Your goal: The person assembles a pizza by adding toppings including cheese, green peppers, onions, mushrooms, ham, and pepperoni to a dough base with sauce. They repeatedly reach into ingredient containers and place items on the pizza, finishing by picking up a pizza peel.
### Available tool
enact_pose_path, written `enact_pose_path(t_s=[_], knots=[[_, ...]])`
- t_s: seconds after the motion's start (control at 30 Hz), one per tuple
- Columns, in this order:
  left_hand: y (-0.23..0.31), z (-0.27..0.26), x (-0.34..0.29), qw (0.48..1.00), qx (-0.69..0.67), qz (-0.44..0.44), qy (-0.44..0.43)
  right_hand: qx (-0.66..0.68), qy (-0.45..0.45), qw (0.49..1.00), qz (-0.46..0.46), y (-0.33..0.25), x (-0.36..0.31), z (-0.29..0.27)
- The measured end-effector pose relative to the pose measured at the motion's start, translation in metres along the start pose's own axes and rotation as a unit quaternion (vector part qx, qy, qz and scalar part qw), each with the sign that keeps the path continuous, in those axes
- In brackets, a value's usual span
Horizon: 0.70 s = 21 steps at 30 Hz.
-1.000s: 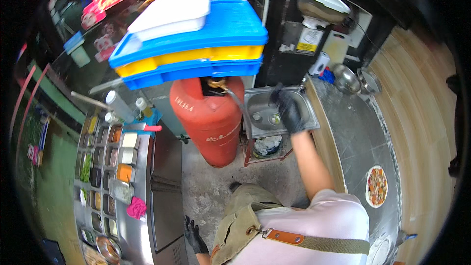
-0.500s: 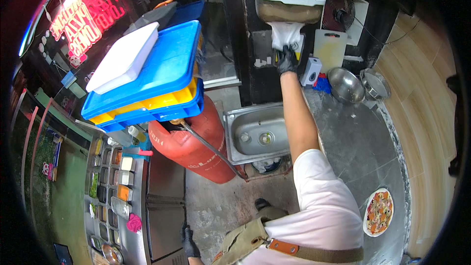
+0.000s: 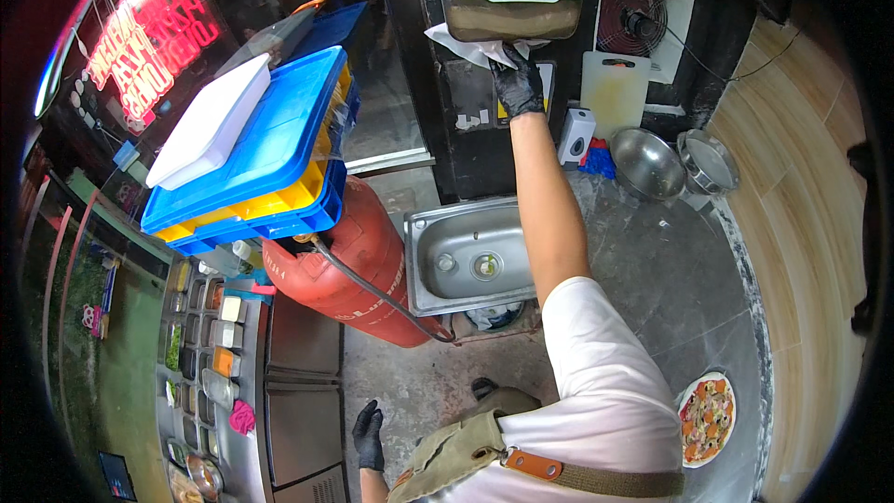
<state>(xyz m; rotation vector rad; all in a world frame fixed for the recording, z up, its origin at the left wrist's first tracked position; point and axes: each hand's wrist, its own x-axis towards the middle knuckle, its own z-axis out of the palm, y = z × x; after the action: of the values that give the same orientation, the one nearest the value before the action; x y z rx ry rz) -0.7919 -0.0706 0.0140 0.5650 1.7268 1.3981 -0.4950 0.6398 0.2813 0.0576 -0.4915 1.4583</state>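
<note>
The right hand (image 3: 518, 84), in a black glove, reaches up to the paper towel dispenser (image 3: 510, 2) on the dark wall, its grip clenched on the white paper towel (image 3: 466, 47) that hangs from the dispenser's underside. Below the dispenser sits the steel sink (image 3: 470, 256), with a red gas cylinder (image 3: 358, 265) just to its left and stacked blue and yellow crates (image 3: 261, 163) above that. The left hand (image 3: 369, 433), also gloved, hangs low by the floor, well below the dispenser, fingers loose and grasping nothing. On the surface far below-right of the dispenser lies a pizza (image 3: 706, 419).
</note>
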Motion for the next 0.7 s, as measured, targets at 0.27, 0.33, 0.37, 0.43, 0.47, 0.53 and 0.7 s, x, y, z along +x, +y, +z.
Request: enact_pose_path(t_s=[0.27,0.33,0.37,0.43,0.47,0.53,0.7], knots=[[-0.021,0.020,-0.002,0.999,0.012,-0.018,-0.030,-0.077,0.017,0.997,-0.023,0.014,-0.085,-0.109],[-0.015,0.029,-0.004,0.999,0.032,-0.024,-0.024,-0.118,0.096,0.988,0.028,0.019,-0.129,-0.149],[-0.006,0.035,-0.005,0.998,0.046,0.003,-0.037,-0.132,0.177,0.975,0.036,0.020,-0.153,-0.163],[0.024,0.054,-0.002,0.995,0.096,0.030,-0.025,-0.283,0.176,0.943,0.005,0.013,-0.213,-0.175],[0.046,0.067,0.004,0.992,0.110,0.053,-0.028,-0.360,0.132,0.924,0.002,0.010,-0.243,-0.168],[0.102,0.091,0.016,0.943,0.140,0.297,-0.055,-0.430,-0.011,0.902,0.024,0.009,-0.296,-0.132],[0.210,0.174,0.081,0.797,0.208,0.568,0.006,-0.520,-0.257,0.811,0.076,0.056,-0.432,0.018]])
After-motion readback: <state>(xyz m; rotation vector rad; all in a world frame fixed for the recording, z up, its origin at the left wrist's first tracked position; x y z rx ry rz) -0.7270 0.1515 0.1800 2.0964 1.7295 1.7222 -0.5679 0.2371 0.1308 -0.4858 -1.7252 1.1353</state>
